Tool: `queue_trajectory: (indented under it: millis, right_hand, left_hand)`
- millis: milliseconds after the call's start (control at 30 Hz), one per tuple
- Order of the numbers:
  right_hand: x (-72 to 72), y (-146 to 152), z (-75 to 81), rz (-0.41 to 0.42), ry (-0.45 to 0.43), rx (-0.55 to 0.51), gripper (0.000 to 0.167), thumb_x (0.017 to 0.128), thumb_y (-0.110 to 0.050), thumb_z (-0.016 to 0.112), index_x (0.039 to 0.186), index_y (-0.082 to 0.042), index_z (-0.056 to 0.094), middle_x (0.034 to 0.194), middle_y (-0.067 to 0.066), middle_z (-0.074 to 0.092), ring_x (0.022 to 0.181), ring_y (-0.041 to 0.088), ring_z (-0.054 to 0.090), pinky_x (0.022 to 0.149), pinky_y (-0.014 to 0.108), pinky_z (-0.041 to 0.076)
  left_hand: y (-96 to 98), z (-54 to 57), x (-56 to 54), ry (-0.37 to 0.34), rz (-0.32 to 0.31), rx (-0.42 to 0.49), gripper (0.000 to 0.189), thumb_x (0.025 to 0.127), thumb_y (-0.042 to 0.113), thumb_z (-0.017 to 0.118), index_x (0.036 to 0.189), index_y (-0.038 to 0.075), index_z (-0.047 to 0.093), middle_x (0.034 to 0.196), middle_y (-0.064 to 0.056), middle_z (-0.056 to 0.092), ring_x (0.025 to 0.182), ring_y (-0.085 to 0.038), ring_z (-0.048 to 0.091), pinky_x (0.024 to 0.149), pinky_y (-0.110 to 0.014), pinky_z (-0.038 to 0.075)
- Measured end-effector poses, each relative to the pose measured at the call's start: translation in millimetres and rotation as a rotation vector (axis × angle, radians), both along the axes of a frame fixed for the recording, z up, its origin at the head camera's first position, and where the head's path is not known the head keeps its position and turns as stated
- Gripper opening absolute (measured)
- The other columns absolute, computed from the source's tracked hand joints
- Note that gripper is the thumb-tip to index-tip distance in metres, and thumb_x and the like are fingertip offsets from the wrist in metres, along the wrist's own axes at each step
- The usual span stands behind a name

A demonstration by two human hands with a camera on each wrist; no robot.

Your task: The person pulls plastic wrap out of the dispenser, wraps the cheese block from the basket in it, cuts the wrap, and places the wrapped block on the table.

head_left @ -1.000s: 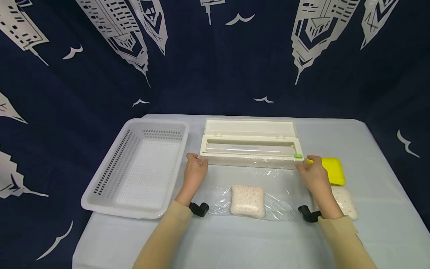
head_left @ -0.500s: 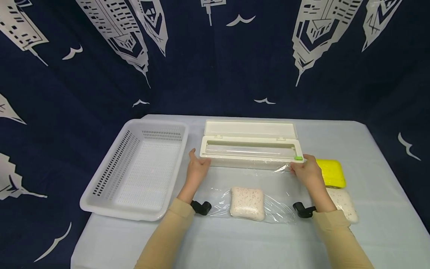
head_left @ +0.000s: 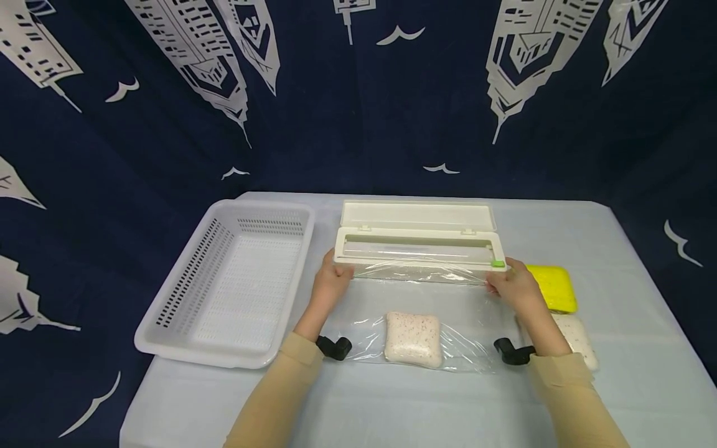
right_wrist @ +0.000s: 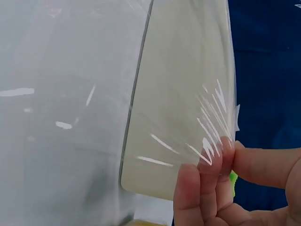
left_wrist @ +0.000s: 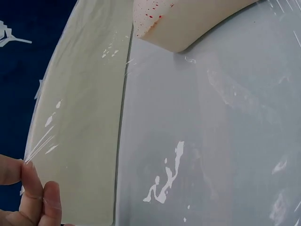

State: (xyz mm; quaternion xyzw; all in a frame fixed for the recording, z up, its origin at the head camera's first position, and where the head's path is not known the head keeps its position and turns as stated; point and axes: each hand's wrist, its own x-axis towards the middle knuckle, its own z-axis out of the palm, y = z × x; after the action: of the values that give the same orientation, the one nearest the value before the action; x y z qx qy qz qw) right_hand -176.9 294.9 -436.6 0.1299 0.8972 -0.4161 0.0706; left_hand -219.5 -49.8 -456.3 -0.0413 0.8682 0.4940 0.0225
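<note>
A cream cling film dispenser (head_left: 417,235) lies across the back with its lid flipped open and a film roll inside. Clear cling film (head_left: 470,354) stretches from it toward the front. At the dispenser's front left corner, my left hand (head_left: 329,285) pinches the film edge, thumb against fingertips (left_wrist: 32,181) in the left wrist view. My right hand (head_left: 516,287) pinches the other end of that edge beside the green slider (head_left: 497,263); creases fan out from its fingers (right_wrist: 188,188). A pale, red-speckled rounded block (head_left: 413,339) sits on the film in front.
A white perforated basket (head_left: 224,354) stands on the left of the cloth-covered table (head_left: 403,410). Beyond my right hand are a yellow block (head_left: 553,287) and a second speckled block (head_left: 577,336). A dark printed curtain (head_left: 358,124) hangs behind the table.
My right hand has shifted slightly left along the dispenser's front and pinches the film there. Film edge now lifts between both hands in front of the dispenser. The speckled block stays put.
</note>
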Motion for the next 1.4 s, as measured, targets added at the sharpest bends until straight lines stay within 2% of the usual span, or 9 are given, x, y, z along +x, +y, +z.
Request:
queue_trajectory:
  millis: [167,267,433,600,733,900,1133,1300,1400]
  right_hand:
    - [4.4,8,5.7,0.092,-0.048,-0.017,0.076,0.102,-0.026,0.049,0.149,0.016,0.007,0.095,0.012,0.071,0.077,0.005,0.059,0.085,0.04,0.044]
    - [5.6,12,8.3,0.143,-0.062,-0.016,0.079,0.103,-0.028,0.05,0.149,0.016,0.004,0.101,0.016,0.069,0.078,0.006,0.059,0.082,0.038,0.044]
    - [5.6,16,10.4,0.206,-0.095,-0.015,0.084,0.103,-0.031,0.05,0.149,0.017,-0.003,0.093,0.008,0.068,0.079,0.012,0.058,0.078,0.035,0.043]
    - [5.4,19,9.8,0.234,-0.12,-0.029,0.086,0.103,-0.029,0.05,0.149,0.015,-0.008,0.09,0.003,0.067,0.08,0.016,0.06,0.077,0.031,0.045]
    - [6.5,21,8.5,0.252,-0.121,-0.044,0.086,0.103,-0.028,0.05,0.149,0.014,-0.01,0.087,0.002,0.066,0.08,0.017,0.059,0.075,0.028,0.043]
    - [7.5,22,7.4,0.283,-0.11,-0.051,0.088,0.104,-0.03,0.05,0.149,0.014,-0.012,0.086,0.001,0.064,0.08,0.017,0.057,0.075,0.029,0.041]
    - [8.3,21,3.0,0.27,-0.084,-0.048,0.089,0.102,-0.026,0.053,0.15,0.013,-0.011,0.089,0.004,0.067,0.08,0.015,0.059,0.074,0.028,0.043]
    - [9.3,18,-2.0,0.245,-0.042,-0.013,0.088,0.101,-0.022,0.055,0.15,0.013,-0.009,0.089,0.007,0.07,0.078,0.015,0.058,0.085,0.04,0.043]
    - [9.9,16,-3.2,0.234,-0.029,0.021,0.087,0.101,-0.021,0.055,0.15,0.013,-0.008,0.091,0.013,0.071,0.081,0.017,0.056,0.088,0.048,0.041]
  left_hand:
    - [-4.4,1.6,-0.7,-0.029,-0.077,-0.027,0.075,0.094,0.018,0.058,0.154,-0.005,0.019,0.064,0.0,0.051,0.064,-0.016,0.047,0.062,-0.026,0.04]
    - [-5.7,1.9,-1.9,-0.059,-0.111,-0.038,0.078,0.094,0.017,0.056,0.155,-0.005,0.012,0.069,0.0,0.054,0.065,-0.015,0.046,0.062,-0.025,0.039]
    - [-6.7,3.4,-2.8,-0.118,-0.148,-0.034,0.081,0.093,0.017,0.051,0.156,-0.004,0.004,0.079,-0.006,0.059,0.07,-0.018,0.048,0.065,-0.029,0.04]
    - [-7.4,3.6,-2.5,-0.154,-0.168,-0.03,0.086,0.088,0.015,0.049,0.156,-0.002,-0.001,0.087,-0.008,0.06,0.083,-0.023,0.052,0.078,-0.037,0.044]
    - [-8.1,1.3,-2.7,-0.177,-0.168,-0.021,0.09,0.084,0.013,0.049,0.157,0.002,-0.003,0.083,-0.006,0.055,0.073,-0.021,0.047,0.068,-0.033,0.04]
    - [-8.5,1.0,-1.9,-0.173,-0.178,-0.02,0.091,0.083,0.012,0.047,0.157,0.002,-0.005,0.077,-0.003,0.048,0.064,-0.017,0.04,0.057,-0.029,0.034]
    - [-8.9,-0.5,0.2,-0.152,-0.183,-0.043,0.09,0.085,0.013,0.049,0.157,0.003,-0.006,0.077,-0.003,0.051,0.064,-0.017,0.043,0.06,-0.029,0.036]
    - [-10.1,-5.1,1.6,-0.119,-0.176,-0.066,0.087,0.092,0.015,0.054,0.157,0.003,-0.003,0.078,-0.002,0.051,0.061,-0.016,0.042,0.055,-0.028,0.035]
    - [-9.7,-5.6,1.5,-0.103,-0.171,-0.072,0.087,0.094,0.016,0.056,0.157,0.003,-0.001,0.081,-0.004,0.054,0.065,-0.017,0.045,0.059,-0.03,0.038]
